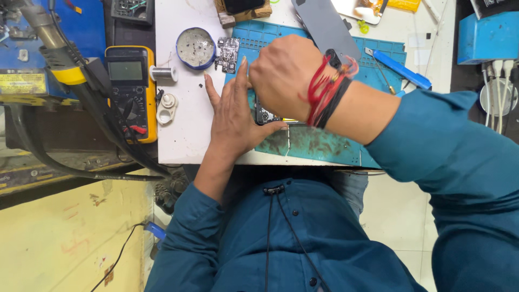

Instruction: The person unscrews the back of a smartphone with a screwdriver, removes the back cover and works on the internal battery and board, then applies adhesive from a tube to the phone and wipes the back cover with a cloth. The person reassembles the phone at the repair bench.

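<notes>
Lying on the teal silicone work mat (324, 145), near its front edge: a small dark opened phone body (266, 115), mostly hidden beneath both hands, only a camera-end corner showing. Pressing down flat beside it, fingers stretched out and open: the left hand (232, 116), palm on the mat's left margin and partly on the white desk (184, 135), thumb reaching along the device's lower edge. Hovering directly over the device, curled into a loose fist, back turned to the camera: the right hand (281, 75), wearing red and black thread bands (327, 89) at the wrist; gripping anything or not, cannot tell, fingers being hidden. Resting just behind the left fingertips: a small bare green-grey circuit board (228, 54), beside a round blue tin of grey paste (195, 48). Lying further left on the desk: a silver wire spool (163, 73) and a small white plastic ring piece (167, 107). Standing at the desk's left edge: a yellow-cased digital multimeter (131, 92), with a thick black hose (81, 162) running past it. Leaning behind the right hand: a flat grey phone back panel (324, 24). Lying at the mat's right end: a blue-handled screwdriver (400, 69)
</notes>
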Tool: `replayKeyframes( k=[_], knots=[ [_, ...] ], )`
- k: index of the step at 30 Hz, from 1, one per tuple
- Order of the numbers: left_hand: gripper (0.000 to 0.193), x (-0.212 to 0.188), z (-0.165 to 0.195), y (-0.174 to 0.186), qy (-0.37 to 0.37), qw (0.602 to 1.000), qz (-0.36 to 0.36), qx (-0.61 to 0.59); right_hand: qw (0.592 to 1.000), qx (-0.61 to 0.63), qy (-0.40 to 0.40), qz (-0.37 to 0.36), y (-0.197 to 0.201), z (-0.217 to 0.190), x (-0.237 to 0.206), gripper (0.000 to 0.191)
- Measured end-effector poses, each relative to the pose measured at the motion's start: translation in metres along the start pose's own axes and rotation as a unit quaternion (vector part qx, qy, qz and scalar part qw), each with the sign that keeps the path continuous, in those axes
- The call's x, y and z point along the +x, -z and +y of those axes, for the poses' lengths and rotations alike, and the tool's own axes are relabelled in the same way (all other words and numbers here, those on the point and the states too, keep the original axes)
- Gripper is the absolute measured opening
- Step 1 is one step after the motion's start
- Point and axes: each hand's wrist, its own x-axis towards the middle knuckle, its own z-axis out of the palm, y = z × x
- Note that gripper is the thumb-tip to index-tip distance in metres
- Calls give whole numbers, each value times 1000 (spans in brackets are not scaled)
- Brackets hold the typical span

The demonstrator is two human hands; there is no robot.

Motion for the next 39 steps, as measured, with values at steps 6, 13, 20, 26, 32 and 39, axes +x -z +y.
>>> replayKeyframes(
  k=[6, 13, 20, 26, 32, 39],
  knots=[
    [123, -3, 4, 8, 21, 997, 23, -77, 991, 78, -80, 77, -7, 1, -11, 15],
    [63, -13, -6, 0, 82, 950, 233, -193, 829, 463, -139, 281, -60, 1, -32, 14],
    [49, -10, -4, -2, 94, 966, 214, -114, 772, 489, -191, 358, -94, -13, -27, 16],
    [37, -6, 4, 4, 111, 976, 175, -60, 812, 456, -170, 323, -91, -19, -28, 16],
    [32, -4, 5, 5, 107, 979, 168, -49, 735, 571, -157, 331, -93, -19, -46, 20],
    [13, -4, 2, 5, 85, 983, 151, -64, 710, 615, -136, 315, -90, -18, -63, 23]
  ],
)
